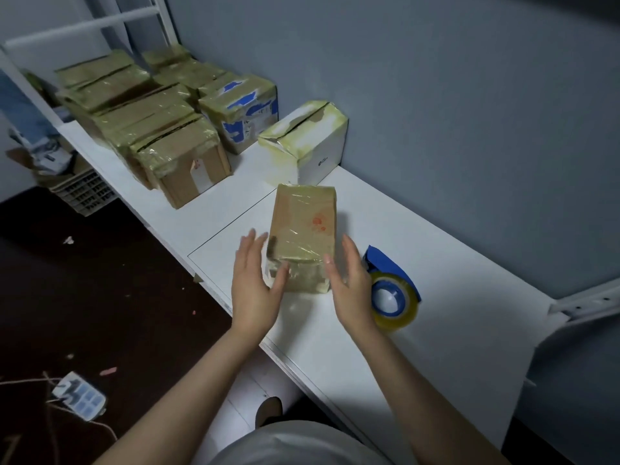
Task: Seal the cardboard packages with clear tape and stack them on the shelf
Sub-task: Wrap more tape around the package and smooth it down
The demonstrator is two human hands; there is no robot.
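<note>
Cardboard package (302,229) lies on the table (436,250) between the straight, released fingers (250,253) of left hand (255,286) and right hand (350,293); clasp both sides evenly, lift toward sealed packages (151,129) at 10 o'clock, avoiding tape dispenser (394,293) at 3 o'clock

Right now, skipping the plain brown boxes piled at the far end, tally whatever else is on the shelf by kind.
Brown taped box, nearest you: 1
White box: 1
Box with blue tape: 1
Tape dispenser: 1
Total: 4
</note>
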